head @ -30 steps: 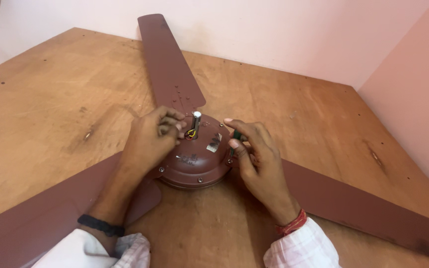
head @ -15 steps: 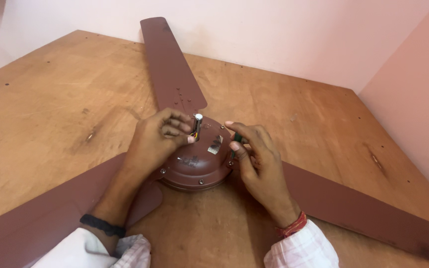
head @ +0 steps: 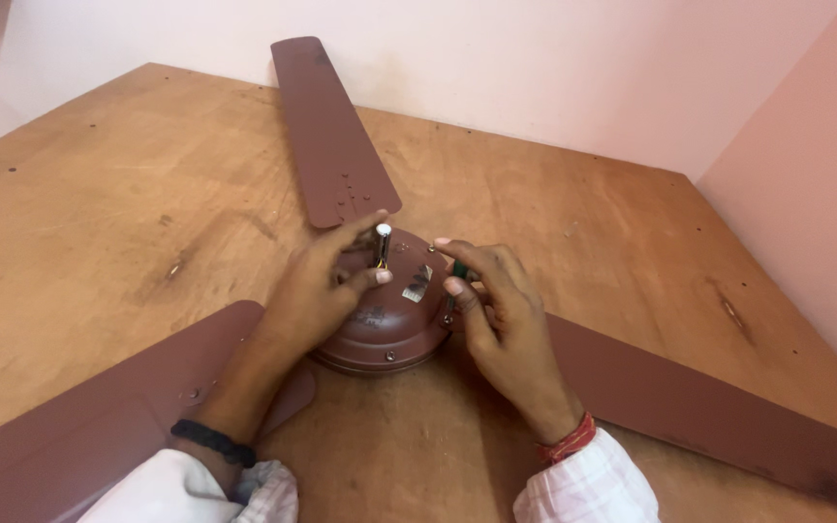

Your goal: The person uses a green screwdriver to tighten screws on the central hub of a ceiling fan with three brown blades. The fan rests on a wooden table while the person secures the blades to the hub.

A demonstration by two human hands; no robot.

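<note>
— Where does the fan sit?
— The brown ceiling fan's motor housing (head: 387, 324) lies on the wooden worktop (head: 99, 194), three blades (head: 331, 136) spreading outward.
— And the hands?
— The left hand (head: 317, 291) rests on the housing, fingers loose and unclasped beside the short metal shaft (head: 382, 244). The right hand (head: 501, 310) pinches a thin dark-green tool (head: 455, 286) at the housing's right edge.

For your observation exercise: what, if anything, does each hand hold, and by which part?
The right hand pinches a thin green tool near its upper end. The left hand rests on the fan motor, fingers beside the metal shaft; whether it grips anything cannot be told.
</note>
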